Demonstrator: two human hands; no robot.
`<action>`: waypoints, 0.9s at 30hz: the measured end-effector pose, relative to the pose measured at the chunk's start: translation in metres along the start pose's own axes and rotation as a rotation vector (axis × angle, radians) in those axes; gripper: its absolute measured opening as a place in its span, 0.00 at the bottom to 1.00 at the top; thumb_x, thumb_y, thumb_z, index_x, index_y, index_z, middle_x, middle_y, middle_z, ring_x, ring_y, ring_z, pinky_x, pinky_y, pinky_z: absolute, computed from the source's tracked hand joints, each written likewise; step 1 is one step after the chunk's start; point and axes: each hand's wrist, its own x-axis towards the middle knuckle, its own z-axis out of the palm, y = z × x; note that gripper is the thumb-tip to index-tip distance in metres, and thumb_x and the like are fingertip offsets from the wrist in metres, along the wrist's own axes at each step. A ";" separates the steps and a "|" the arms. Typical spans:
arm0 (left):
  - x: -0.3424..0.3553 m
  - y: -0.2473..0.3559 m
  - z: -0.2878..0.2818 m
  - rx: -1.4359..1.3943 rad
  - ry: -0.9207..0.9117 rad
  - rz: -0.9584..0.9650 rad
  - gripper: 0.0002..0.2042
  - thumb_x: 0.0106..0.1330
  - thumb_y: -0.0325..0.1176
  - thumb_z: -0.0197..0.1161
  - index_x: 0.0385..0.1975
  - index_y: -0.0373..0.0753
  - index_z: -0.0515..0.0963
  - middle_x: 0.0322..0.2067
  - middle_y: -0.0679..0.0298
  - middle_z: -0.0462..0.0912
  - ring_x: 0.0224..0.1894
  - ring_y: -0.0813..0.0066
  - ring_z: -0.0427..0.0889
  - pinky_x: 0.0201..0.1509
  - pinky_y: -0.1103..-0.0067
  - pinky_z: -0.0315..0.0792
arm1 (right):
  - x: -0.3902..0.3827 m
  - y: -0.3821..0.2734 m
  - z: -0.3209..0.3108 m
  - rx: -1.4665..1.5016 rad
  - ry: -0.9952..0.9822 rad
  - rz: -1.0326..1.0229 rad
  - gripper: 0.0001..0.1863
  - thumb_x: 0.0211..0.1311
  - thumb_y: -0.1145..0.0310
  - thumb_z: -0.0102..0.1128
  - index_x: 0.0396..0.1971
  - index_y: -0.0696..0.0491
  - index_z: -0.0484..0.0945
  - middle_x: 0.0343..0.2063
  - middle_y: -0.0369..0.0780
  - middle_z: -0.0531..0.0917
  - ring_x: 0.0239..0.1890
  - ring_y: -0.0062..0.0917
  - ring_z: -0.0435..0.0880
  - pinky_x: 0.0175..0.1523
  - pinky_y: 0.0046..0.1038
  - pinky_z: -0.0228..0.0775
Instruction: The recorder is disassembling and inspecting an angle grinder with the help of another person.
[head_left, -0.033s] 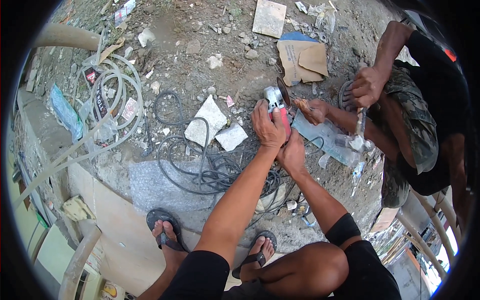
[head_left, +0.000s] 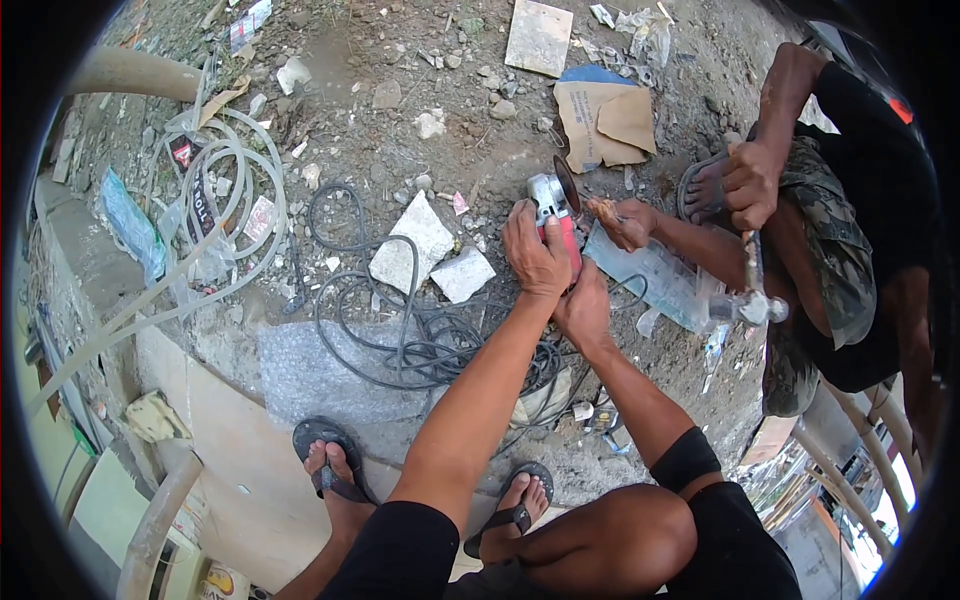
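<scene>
Both my hands are on a red and silver angle grinder (head_left: pixel 548 196), held upright above the dirt with its dark disc (head_left: pixel 567 184) on the right side. My left hand (head_left: pixel 533 250) wraps the body just below the metal head. Lower down, my right hand (head_left: pixel 585 305) grips the rear end, its fingers partly hidden. Right beside the disc, a co-worker's hand (head_left: pixel 630 225) pinches a small rough brownish piece (head_left: pixel 604 209); I cannot tell whether it touches the disc. That person's other hand (head_left: pixel 752 185) holds a hammer (head_left: pixel 752 305) head down.
A tangled black cord (head_left: pixel 440 345) lies below my left forearm, partly over bubble wrap (head_left: pixel 330 370). Two white slab pieces (head_left: pixel 412 240) sit left of the grinder. Coiled clear hose (head_left: pixel 270 190) is at the left, torn cardboard (head_left: pixel 600 120) beyond. My sandalled feet (head_left: pixel 335 465) are near.
The co-worker's hammer and the fist around it have shifted right, the hammer head also slightly nearer. My hands and the angle grinder stay in place.
</scene>
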 end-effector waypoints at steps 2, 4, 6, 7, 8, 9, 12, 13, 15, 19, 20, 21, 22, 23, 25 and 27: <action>0.000 -0.001 0.000 0.005 0.004 0.005 0.20 0.69 0.41 0.54 0.50 0.28 0.71 0.49 0.41 0.75 0.52 0.41 0.72 0.59 0.57 0.63 | -0.001 0.000 0.000 -0.002 -0.006 0.001 0.31 0.51 0.61 0.67 0.50 0.64 0.67 0.37 0.59 0.78 0.41 0.55 0.76 0.46 0.49 0.70; 0.000 -0.001 0.000 0.003 -0.007 -0.010 0.20 0.69 0.41 0.54 0.50 0.28 0.71 0.49 0.41 0.75 0.53 0.41 0.72 0.59 0.57 0.63 | -0.002 -0.001 0.000 -0.005 -0.013 0.002 0.31 0.51 0.61 0.67 0.50 0.64 0.67 0.36 0.59 0.78 0.41 0.55 0.77 0.46 0.49 0.71; 0.000 0.000 0.001 0.003 -0.010 -0.007 0.20 0.69 0.41 0.54 0.50 0.28 0.71 0.50 0.41 0.74 0.53 0.42 0.72 0.59 0.57 0.63 | 0.000 0.000 0.000 -0.014 -0.009 0.004 0.31 0.52 0.61 0.67 0.50 0.65 0.67 0.36 0.59 0.78 0.41 0.56 0.77 0.46 0.49 0.70; 0.001 0.001 0.002 0.005 -0.011 -0.004 0.20 0.69 0.40 0.54 0.50 0.28 0.71 0.50 0.41 0.74 0.53 0.42 0.72 0.59 0.57 0.63 | 0.001 0.001 0.000 -0.015 -0.009 0.005 0.31 0.52 0.61 0.67 0.50 0.65 0.67 0.36 0.59 0.78 0.41 0.56 0.77 0.46 0.49 0.70; 0.001 0.000 0.001 0.007 -0.011 -0.005 0.20 0.69 0.40 0.54 0.50 0.28 0.71 0.50 0.41 0.74 0.53 0.42 0.72 0.59 0.57 0.63 | 0.001 -0.001 0.000 -0.024 -0.002 0.003 0.31 0.52 0.60 0.67 0.49 0.65 0.67 0.36 0.59 0.78 0.41 0.56 0.77 0.46 0.49 0.70; 0.002 0.000 0.000 0.001 -0.021 -0.013 0.20 0.69 0.40 0.54 0.50 0.27 0.71 0.50 0.41 0.74 0.53 0.42 0.72 0.59 0.57 0.63 | 0.000 -0.003 0.000 -0.033 0.004 0.002 0.31 0.52 0.60 0.67 0.49 0.65 0.67 0.36 0.59 0.78 0.41 0.56 0.76 0.46 0.49 0.70; 0.001 -0.002 -0.001 -0.002 -0.017 -0.004 0.20 0.68 0.40 0.55 0.50 0.28 0.71 0.50 0.42 0.74 0.53 0.42 0.72 0.59 0.57 0.63 | -0.001 -0.003 0.002 0.000 0.009 -0.005 0.30 0.52 0.61 0.66 0.49 0.65 0.67 0.37 0.59 0.78 0.41 0.56 0.76 0.47 0.49 0.70; 0.002 -0.004 -0.001 0.003 -0.005 0.010 0.20 0.68 0.40 0.55 0.50 0.28 0.71 0.50 0.42 0.74 0.53 0.42 0.72 0.59 0.58 0.63 | 0.001 -0.003 0.003 0.002 0.010 -0.008 0.30 0.52 0.61 0.66 0.49 0.65 0.67 0.37 0.59 0.78 0.41 0.56 0.76 0.47 0.49 0.70; 0.003 -0.001 -0.002 -0.003 -0.016 -0.008 0.20 0.68 0.40 0.55 0.50 0.27 0.71 0.50 0.42 0.74 0.53 0.42 0.72 0.59 0.58 0.63 | 0.001 -0.002 0.000 -0.018 -0.011 0.014 0.30 0.53 0.61 0.66 0.49 0.65 0.67 0.37 0.59 0.78 0.42 0.56 0.76 0.48 0.49 0.70; 0.004 0.002 -0.002 -0.009 -0.032 -0.007 0.20 0.68 0.40 0.55 0.49 0.27 0.71 0.49 0.41 0.75 0.53 0.42 0.72 0.60 0.57 0.63 | 0.000 0.003 0.000 -0.027 -0.034 0.034 0.29 0.53 0.62 0.65 0.49 0.65 0.67 0.37 0.59 0.78 0.42 0.56 0.76 0.48 0.49 0.70; 0.004 0.000 -0.002 -0.007 -0.029 -0.005 0.20 0.68 0.40 0.55 0.49 0.27 0.71 0.49 0.41 0.75 0.53 0.42 0.72 0.60 0.57 0.63 | 0.001 0.002 0.001 -0.023 -0.040 0.030 0.29 0.53 0.61 0.65 0.49 0.65 0.67 0.37 0.59 0.78 0.43 0.56 0.76 0.48 0.49 0.70; 0.003 -0.002 -0.002 -0.003 -0.025 -0.001 0.20 0.68 0.40 0.55 0.49 0.27 0.72 0.49 0.41 0.75 0.53 0.42 0.72 0.60 0.57 0.63 | 0.001 0.001 0.001 -0.019 -0.045 0.026 0.29 0.53 0.61 0.66 0.49 0.65 0.67 0.37 0.59 0.78 0.43 0.56 0.76 0.48 0.49 0.70; 0.003 -0.004 -0.002 0.001 -0.021 0.003 0.20 0.68 0.40 0.55 0.49 0.27 0.72 0.49 0.41 0.75 0.53 0.42 0.72 0.60 0.57 0.63 | 0.002 0.000 0.001 -0.017 -0.044 0.023 0.29 0.53 0.61 0.66 0.49 0.65 0.67 0.37 0.59 0.78 0.43 0.56 0.76 0.48 0.49 0.70; 0.003 -0.003 -0.002 0.001 -0.022 0.002 0.20 0.68 0.40 0.55 0.49 0.27 0.72 0.49 0.41 0.75 0.53 0.42 0.72 0.60 0.57 0.63 | 0.001 -0.001 0.001 -0.019 -0.035 0.021 0.30 0.53 0.61 0.66 0.49 0.65 0.67 0.37 0.59 0.78 0.42 0.56 0.76 0.48 0.49 0.70; 0.003 -0.001 -0.002 -0.005 -0.020 0.000 0.20 0.68 0.40 0.55 0.49 0.27 0.72 0.49 0.41 0.75 0.53 0.41 0.72 0.59 0.57 0.63 | 0.001 -0.001 0.002 -0.020 -0.026 0.020 0.30 0.52 0.61 0.66 0.49 0.65 0.67 0.37 0.59 0.78 0.42 0.56 0.76 0.47 0.50 0.70; 0.004 0.000 0.000 -0.016 -0.025 0.000 0.20 0.67 0.40 0.55 0.49 0.27 0.72 0.49 0.41 0.75 0.52 0.41 0.72 0.59 0.57 0.63 | 0.003 -0.002 0.001 -0.026 -0.007 0.015 0.30 0.52 0.61 0.67 0.49 0.65 0.67 0.37 0.59 0.78 0.42 0.57 0.77 0.47 0.50 0.70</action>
